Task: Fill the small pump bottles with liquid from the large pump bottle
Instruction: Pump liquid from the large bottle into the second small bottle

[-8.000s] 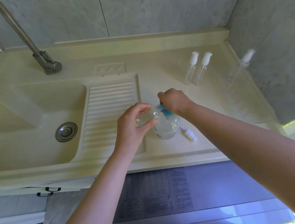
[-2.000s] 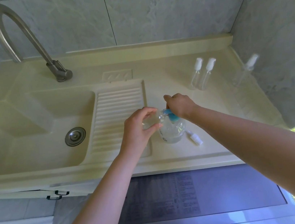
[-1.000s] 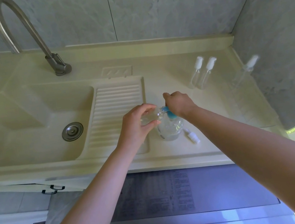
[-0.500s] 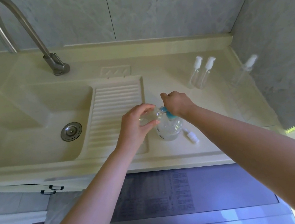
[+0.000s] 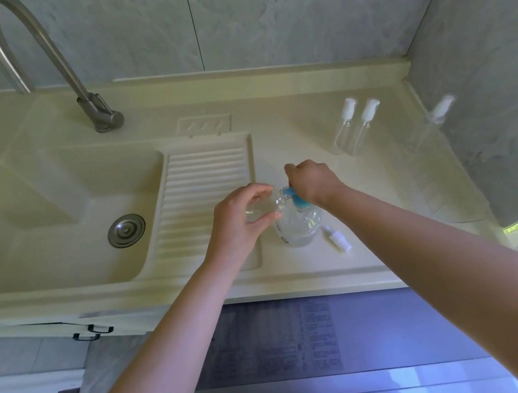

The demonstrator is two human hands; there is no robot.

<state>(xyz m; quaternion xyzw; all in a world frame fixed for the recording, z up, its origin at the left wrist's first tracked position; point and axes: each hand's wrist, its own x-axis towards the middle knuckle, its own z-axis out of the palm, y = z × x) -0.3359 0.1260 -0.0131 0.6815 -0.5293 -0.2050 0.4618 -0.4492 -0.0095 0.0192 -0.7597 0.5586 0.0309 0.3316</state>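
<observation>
Clear plastic small pump bottle point(image 5: 257, 209), uncapped and tilted, sits in the grip of the left hand point(image 5: 241, 222), mouth touching the blue pump spout point(image 5: 296, 198) of the large pump bottle point(image 5: 298, 227) near the tabletop's point(image 5: 275, 134) front edge; the right hand point(image 5: 312, 182) curls over that pump; filling looks under way, judging by liquid inside; its white cap point(image 5: 336, 238) lies beside; two capped small bottles point(image 5: 354, 129) wait toward the back right corner.
</observation>
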